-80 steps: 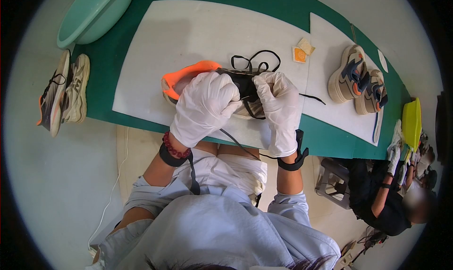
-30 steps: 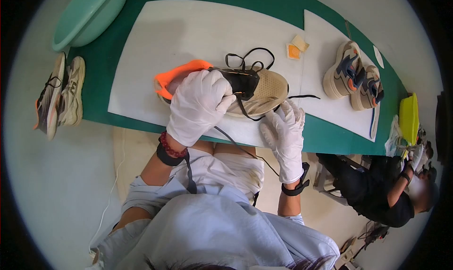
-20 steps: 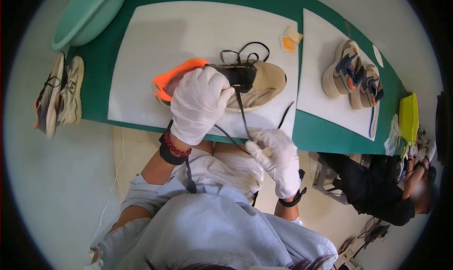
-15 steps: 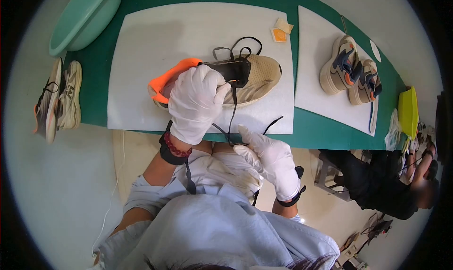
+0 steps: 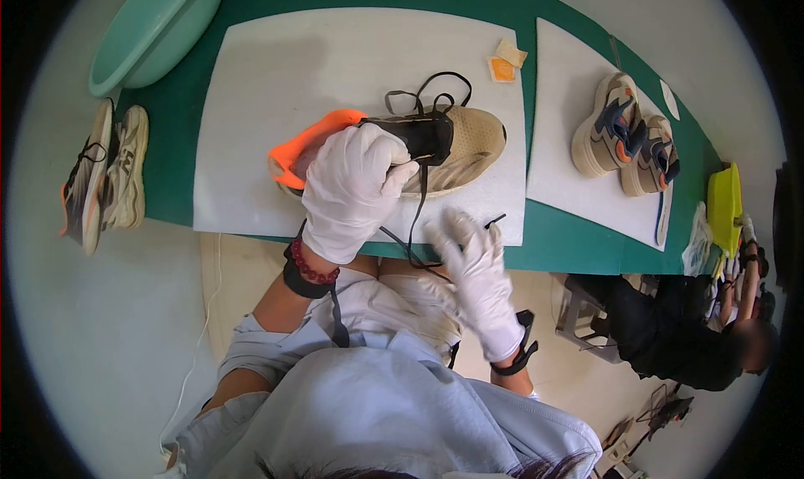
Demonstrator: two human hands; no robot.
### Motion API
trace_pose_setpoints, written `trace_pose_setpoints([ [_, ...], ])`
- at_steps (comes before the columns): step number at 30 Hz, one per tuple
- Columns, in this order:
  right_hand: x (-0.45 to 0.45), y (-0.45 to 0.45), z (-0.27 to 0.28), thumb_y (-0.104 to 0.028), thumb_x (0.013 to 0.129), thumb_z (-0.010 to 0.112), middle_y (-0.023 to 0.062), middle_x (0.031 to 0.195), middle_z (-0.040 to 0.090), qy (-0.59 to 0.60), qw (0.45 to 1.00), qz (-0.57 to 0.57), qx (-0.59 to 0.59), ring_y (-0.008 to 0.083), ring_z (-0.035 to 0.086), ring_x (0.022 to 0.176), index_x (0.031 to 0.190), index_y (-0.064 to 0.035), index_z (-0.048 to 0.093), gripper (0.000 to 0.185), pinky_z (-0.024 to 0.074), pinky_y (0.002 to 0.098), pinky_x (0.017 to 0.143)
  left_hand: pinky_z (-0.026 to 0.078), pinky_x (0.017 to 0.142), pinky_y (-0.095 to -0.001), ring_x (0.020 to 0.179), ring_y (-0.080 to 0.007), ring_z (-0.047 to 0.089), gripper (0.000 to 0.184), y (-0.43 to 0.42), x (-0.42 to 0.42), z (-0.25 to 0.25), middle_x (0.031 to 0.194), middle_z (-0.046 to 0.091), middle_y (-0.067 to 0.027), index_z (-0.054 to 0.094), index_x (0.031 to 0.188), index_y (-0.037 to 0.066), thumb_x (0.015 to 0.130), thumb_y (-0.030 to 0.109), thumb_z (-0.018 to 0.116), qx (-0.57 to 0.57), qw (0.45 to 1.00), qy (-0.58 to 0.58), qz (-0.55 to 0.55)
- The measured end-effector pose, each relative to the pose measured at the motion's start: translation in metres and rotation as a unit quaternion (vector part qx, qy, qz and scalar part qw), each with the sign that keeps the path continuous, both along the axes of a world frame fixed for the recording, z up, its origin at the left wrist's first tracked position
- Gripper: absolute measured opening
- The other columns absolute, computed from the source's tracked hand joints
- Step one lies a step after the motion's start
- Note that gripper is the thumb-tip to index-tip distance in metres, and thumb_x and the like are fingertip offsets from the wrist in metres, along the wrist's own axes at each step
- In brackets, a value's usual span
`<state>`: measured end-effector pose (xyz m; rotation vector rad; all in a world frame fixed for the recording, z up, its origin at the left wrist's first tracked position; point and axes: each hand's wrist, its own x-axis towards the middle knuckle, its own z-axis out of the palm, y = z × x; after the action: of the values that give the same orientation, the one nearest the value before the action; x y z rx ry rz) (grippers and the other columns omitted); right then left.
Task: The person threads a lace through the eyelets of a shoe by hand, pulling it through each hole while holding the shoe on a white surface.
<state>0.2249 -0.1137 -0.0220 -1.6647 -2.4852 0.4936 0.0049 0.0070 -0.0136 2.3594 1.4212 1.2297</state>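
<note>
A beige sneaker [image 5: 479, 144] with an orange heel collar [image 5: 314, 144] and black tongue lies toe to the right on a white mat [image 5: 268, 69]. My gloved left hand [image 5: 356, 190] is closed in a fist over its opening, gripping it near the tongue; what lies inside the fist is hidden. One black shoelace [image 5: 417, 211] trails from the eyelets past the mat's front edge, and more lace loops over the far side. My gloved right hand [image 5: 477, 274] is open, fingers spread and a little blurred, beside the lace's loose end.
A green basin [image 5: 151, 39] stands back left, with a pair of sneakers [image 5: 126, 169] at the table's left edge. Another pair [image 5: 626, 136] rests on a second mat. Small packets [image 5: 504, 64] lie at the mat's corner. A yellow basket [image 5: 724, 207] and a person [image 5: 670, 328] are right.
My right hand has opened, its fingers spreading upward beside the lace. My left hand keeps its closed grip at the sneaker. The whole view has shifted slightly.
</note>
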Motion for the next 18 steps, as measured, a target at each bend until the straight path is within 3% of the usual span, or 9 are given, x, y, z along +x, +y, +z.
trace_pose_setpoints([
  [3,-0.026,-0.014,0.008,-0.046,0.095,0.077,0.0182,0.164,0.044,0.021,0.994,0.043,-0.099,0.037,0.04,0.155,0.162,-0.0108,0.046,0.082,0.0237,0.0666,0.13,0.053,0.077,-0.0401,0.086,-0.0257,0.066,0.028,0.0,0.0,0.0,0.093,0.067,-0.0002,0.063,0.093,0.014,0.079,0.012,0.088,0.0,1.0,0.006,0.0],
  [4,-0.028,-0.014,0.016,-0.042,0.097,0.075,0.0174,0.157,0.052,0.099,0.991,0.075,-0.052,0.0364,0.047,0.15,0.158,-0.0106,0.052,0.072,0.0267,0.0649,0.129,0.052,0.078,-0.0408,0.086,-0.0253,0.065,0.028,0.001,0.0,-0.002,0.092,0.064,-0.0002,0.062,0.094,0.015,0.081,0.015,0.087,0.005,1.0,0.014,-0.001],
  [7,-0.031,-0.004,0.025,-0.039,0.099,0.074,0.0151,0.147,0.061,0.131,0.99,0.05,-0.026,0.0354,0.057,0.137,0.153,-0.0122,0.058,0.063,0.0356,0.0597,0.125,0.052,0.079,-0.0412,0.085,-0.0248,0.063,0.028,0.001,0.001,-0.004,0.092,0.061,0.0,0.061,0.095,0.016,0.082,0.017,0.086,0.006,1.0,0.011,-0.008],
  [8,-0.035,0.003,0.036,-0.032,0.098,0.077,0.0111,0.126,0.071,0.124,0.991,0.019,0.052,0.0321,0.066,0.115,0.136,-0.0114,0.071,0.044,0.0516,0.0486,0.108,0.052,0.079,-0.041,0.085,-0.0247,0.063,0.028,0.002,0.0,-0.004,0.091,0.061,0.0001,0.061,0.094,0.016,0.082,0.017,0.086,0.005,1.0,0.005,-0.01],
  [11,-0.02,0.022,0.037,-0.027,0.097,0.079,0.008,0.108,0.075,0.279,0.957,-0.081,0.011,0.0292,0.069,0.097,0.116,-0.0095,0.077,0.026,0.0571,0.0421,0.088,0.052,0.079,-0.0407,0.085,-0.0245,0.063,0.028,0.002,-0.001,-0.006,0.091,0.061,0.0004,0.061,0.094,0.016,0.082,0.018,0.086,0.012,1.0,0.018,-0.015],
  [12,-0.023,0.035,0.041,-0.022,0.094,0.081,0.0073,0.097,0.075,0.298,0.943,-0.131,0.073,0.0278,0.07,0.086,0.099,-0.007,0.078,0.017,0.0574,0.0397,0.078,0.052,0.079,-0.0407,0.085,-0.0243,0.063,0.027,0.003,-0.001,-0.006,0.091,0.061,0.0005,0.061,0.094,0.016,0.082,0.018,0.086,0.013,1.0,0.022,-0.017],
  [15,-0.026,0.08,0.045,-0.029,0.094,0.082,0.0102,0.096,0.076,0.365,0.901,-0.227,0.06,0.0286,0.069,0.083,0.097,-0.0063,0.078,0.023,0.0566,0.0393,0.079,0.052,0.079,-0.0406,0.086,-0.0248,0.064,0.027,0.002,-0.003,-0.005,0.092,0.064,0.0003,0.063,0.093,0.015,0.081,0.016,0.086,0.01,0.999,0.027,-0.027],
  [18,-0.033,0.114,0.052,-0.035,0.093,0.082,0.0132,0.089,0.077,0.247,0.943,-0.224,-0.002,0.0304,0.072,0.079,0.095,-0.0048,0.08,0.03,0.0566,0.0384,0.075,0.053,0.078,-0.0407,0.086,-0.0262,0.066,0.025,0.0,-0.005,0.002,0.092,0.069,-0.0009,0.066,0.093,0.012,0.078,0.01,0.086,0.003,0.999,0.03,-0.041],
])
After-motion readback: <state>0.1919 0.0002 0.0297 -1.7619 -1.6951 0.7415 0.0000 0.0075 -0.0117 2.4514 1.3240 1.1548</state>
